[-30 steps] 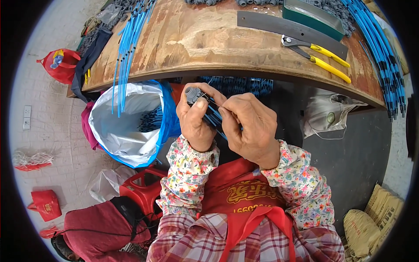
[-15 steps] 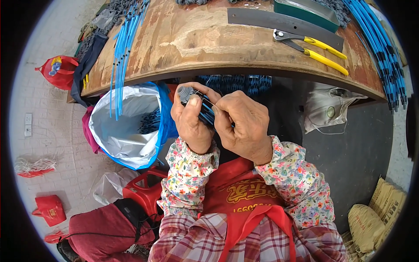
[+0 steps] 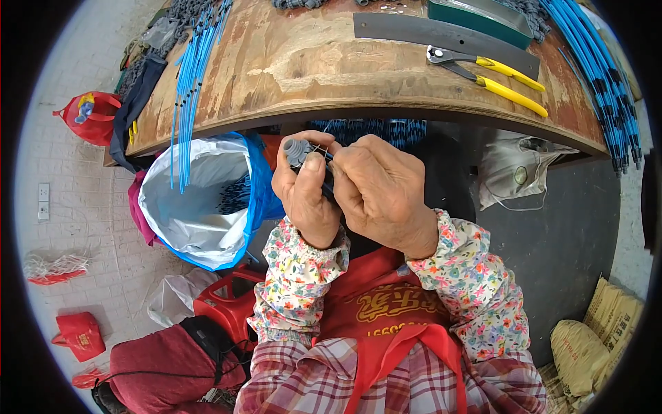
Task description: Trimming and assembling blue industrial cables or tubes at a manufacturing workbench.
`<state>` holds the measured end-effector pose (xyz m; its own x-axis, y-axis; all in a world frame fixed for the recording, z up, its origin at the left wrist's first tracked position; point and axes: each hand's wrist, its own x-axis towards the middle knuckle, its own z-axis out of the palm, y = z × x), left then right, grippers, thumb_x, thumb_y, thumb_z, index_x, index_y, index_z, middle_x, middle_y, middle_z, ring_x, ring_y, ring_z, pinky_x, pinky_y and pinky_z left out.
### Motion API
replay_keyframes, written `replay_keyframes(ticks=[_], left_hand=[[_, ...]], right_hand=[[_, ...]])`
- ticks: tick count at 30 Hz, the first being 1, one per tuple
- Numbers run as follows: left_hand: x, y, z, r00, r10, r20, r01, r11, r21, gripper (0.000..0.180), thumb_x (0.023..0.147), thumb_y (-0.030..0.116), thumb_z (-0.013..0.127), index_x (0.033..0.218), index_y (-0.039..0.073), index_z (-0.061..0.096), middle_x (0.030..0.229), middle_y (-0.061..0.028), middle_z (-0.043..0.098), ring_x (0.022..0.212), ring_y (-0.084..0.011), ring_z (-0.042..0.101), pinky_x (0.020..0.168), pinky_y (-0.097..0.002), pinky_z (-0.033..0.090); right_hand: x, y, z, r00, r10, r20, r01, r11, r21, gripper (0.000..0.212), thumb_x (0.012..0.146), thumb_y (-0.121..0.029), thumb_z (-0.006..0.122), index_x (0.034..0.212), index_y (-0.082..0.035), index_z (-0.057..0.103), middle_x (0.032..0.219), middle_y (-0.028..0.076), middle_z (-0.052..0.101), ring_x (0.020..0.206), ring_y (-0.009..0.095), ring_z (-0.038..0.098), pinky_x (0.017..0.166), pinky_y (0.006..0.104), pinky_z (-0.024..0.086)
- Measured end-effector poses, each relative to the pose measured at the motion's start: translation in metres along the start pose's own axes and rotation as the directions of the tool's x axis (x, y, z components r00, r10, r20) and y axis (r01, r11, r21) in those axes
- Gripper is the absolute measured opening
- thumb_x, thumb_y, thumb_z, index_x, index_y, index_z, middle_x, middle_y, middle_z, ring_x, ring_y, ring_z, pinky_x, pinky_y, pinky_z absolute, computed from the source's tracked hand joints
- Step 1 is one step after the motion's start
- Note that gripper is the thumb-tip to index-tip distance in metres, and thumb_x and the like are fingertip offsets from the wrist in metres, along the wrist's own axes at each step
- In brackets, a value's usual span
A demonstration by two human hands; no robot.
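Held between the thumb and curled fingers of the bare left hand [image 3: 308,203]: a grey, ribbed, round plastic fitting [image 3: 297,150], just below the table's front edge, ridged end towards the upper left. Close beside it, the bare right hand [image 3: 386,196], fingers folded in, thumb tip drawn against forefinger; between the hands, thin, pale, wire-like strands [image 3: 321,150] leading towards that pinch, too hidden to tell whether gripped. Further left, below the table, a wide-mouthed bag with white lining and blue outside [image 3: 186,203], containing blue-and-black thin rods [image 3: 236,195]. Ahead, a worn, brown plywood table [image 3: 296,76]; on it at right, yellow-handled metal pliers [image 3: 500,84] lying open, a flat grey metal strip [image 3: 414,32] and a dark green rectangular tray [image 3: 476,27]. Overhanging the table at left and right, long, slender blue tubes [image 3: 185,117] with black bands.
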<state>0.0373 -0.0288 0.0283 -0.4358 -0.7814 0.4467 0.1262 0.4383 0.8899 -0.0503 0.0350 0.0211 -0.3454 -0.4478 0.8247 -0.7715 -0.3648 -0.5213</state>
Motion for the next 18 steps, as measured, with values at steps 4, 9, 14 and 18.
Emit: replay_keyframes(ticks=[4, 9, 14, 18], left_hand=[[0.001, -0.001, 0.001, 1.000, -0.029, 0.000, 0.029, 0.998, -0.056, 0.031, 0.087, 0.020, 0.045, 0.097, -0.007, 0.057, 0.086, -0.0121, 0.059, 0.072, -0.0155, 0.054, 0.066, -0.0281, 0.044], [0.002, -0.010, -0.005, 0.993, -0.052, 0.107, 0.076, 0.970, -0.232, 0.039, 0.085, 0.026, 0.048, 0.103, -0.007, 0.056, 0.083, -0.0122, 0.059, 0.073, -0.0154, 0.055, 0.066, -0.0273, 0.044], [0.003, -0.006, -0.007, 0.963, -0.133, 0.232, 0.212, 0.909, -0.358, 0.046, 0.083, 0.031, 0.050, 0.109, -0.007, 0.054, 0.083, -0.0116, 0.060, 0.073, -0.0155, 0.056, 0.067, -0.0277, 0.046], [0.004, -0.003, -0.004, 0.972, -0.100, 0.215, 0.158, 0.949, -0.272, 0.052, 0.082, 0.035, 0.051, 0.113, -0.007, 0.053, 0.085, -0.0112, 0.061, 0.075, -0.0164, 0.058, 0.070, -0.0285, 0.047]], right_hand=[[0.002, 0.004, 0.000, 1.000, 0.000, 0.023, 0.000, 1.000, 0.017, 0.017, 0.071, 0.008, 0.064, 0.084, 0.002, 0.055, 0.065, 0.010, 0.052, 0.052, 0.023, 0.054, 0.046, 0.0300, 0.043], [-0.003, 0.004, -0.015, 0.989, 0.099, 0.114, -0.115, 0.982, 0.147, 0.025, 0.070, 0.000, 0.072, 0.090, 0.001, 0.058, 0.069, 0.009, 0.052, 0.055, 0.022, 0.054, 0.048, 0.0296, 0.043], [0.003, 0.008, -0.019, 0.961, 0.227, 0.155, -0.252, 0.953, 0.167, 0.032, 0.067, -0.005, 0.077, 0.092, 0.001, 0.059, 0.074, 0.008, 0.052, 0.059, 0.019, 0.053, 0.050, 0.0284, 0.043], [0.007, 0.014, -0.016, 0.975, 0.147, 0.167, -0.173, 0.974, 0.147, 0.033, 0.066, -0.007, 0.079, 0.091, 0.000, 0.059, 0.078, 0.007, 0.051, 0.062, 0.017, 0.051, 0.053, 0.0271, 0.042]])
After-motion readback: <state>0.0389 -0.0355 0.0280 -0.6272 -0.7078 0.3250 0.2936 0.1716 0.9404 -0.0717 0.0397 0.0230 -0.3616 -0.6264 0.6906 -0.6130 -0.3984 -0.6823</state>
